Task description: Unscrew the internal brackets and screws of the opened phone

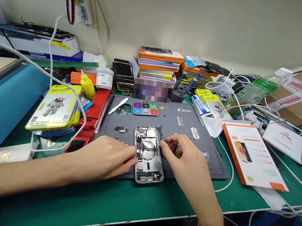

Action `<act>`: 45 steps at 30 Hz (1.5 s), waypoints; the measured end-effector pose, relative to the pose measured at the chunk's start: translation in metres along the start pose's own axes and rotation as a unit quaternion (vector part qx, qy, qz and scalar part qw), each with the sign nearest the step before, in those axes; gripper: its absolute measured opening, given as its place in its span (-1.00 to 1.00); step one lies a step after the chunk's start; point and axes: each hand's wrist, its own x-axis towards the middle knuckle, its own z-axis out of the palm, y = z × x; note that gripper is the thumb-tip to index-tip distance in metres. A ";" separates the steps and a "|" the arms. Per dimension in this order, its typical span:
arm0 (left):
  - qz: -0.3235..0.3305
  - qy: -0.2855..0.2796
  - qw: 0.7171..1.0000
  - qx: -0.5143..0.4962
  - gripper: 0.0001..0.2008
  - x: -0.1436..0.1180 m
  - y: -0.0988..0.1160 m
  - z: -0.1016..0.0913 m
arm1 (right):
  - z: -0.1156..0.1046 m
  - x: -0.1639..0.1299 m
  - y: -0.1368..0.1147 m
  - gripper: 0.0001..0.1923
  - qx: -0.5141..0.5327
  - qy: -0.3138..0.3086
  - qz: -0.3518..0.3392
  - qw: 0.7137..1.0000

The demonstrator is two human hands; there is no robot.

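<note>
An opened phone (149, 155) lies face up with its inner parts bare, its lower end over the front edge of the grey work mat (130, 119). My left hand (111, 158) is closed at the phone's left edge, thumb and fingers gripping its side. On the other side, my right hand (186, 157) has its fingers curled round what looks like a grey screwdriver (161, 131), whose rounded end sticks out past the fingertips beside the phone. The rest of the tool is hidden by the hand. A small dark phone part (121, 129) lies left of the phone.
A coloured screw tray (146, 109) and a white pry tool (118, 106) lie at the mat's back. Battery packs (55, 107) and a red holder (95, 110) stand left. To the right are a screen box (254, 155) and loose white cables. Behind stands a screwdriver stand (180, 94).
</note>
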 end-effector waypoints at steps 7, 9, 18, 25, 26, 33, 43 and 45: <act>0.005 0.020 1.000 0.002 -0.49 0.000 0.000 0.000 | 0.010 -0.027 -0.003 -0.72 0.338 0.090 0.011 0.937; 0.002 0.019 1.000 0.000 -0.49 -0.001 0.000 0.001 | 0.019 -0.035 -0.008 -0.56 0.400 0.104 0.006 0.910; -0.018 -0.019 0.999 -0.032 -0.56 -0.001 0.001 -0.001 | 0.051 -0.054 -0.016 -0.36 0.345 0.215 -0.065 0.911; -0.033 -0.048 0.998 -0.038 -0.61 -0.001 0.001 -0.002 | 0.056 -0.060 -0.009 -0.23 0.264 0.202 -0.171 0.928; -0.034 -0.049 0.998 -0.037 -0.62 -0.001 0.001 -0.002 | 0.058 -0.061 -0.007 -0.21 0.250 0.204 -0.186 0.928; -0.030 -0.044 0.998 -0.034 -0.61 -0.002 -0.001 0.000 | 0.061 -0.062 -0.004 -0.25 0.213 0.228 -0.238 0.920; -0.024 -0.042 0.998 -0.033 -0.61 -0.003 -0.002 0.003 | 0.058 -0.059 -0.006 -0.26 0.227 0.189 -0.226 0.928; -0.026 -0.046 0.998 -0.037 -0.63 -0.003 -0.002 0.002 | 0.060 -0.059 -0.006 -0.25 0.225 0.190 -0.236 0.926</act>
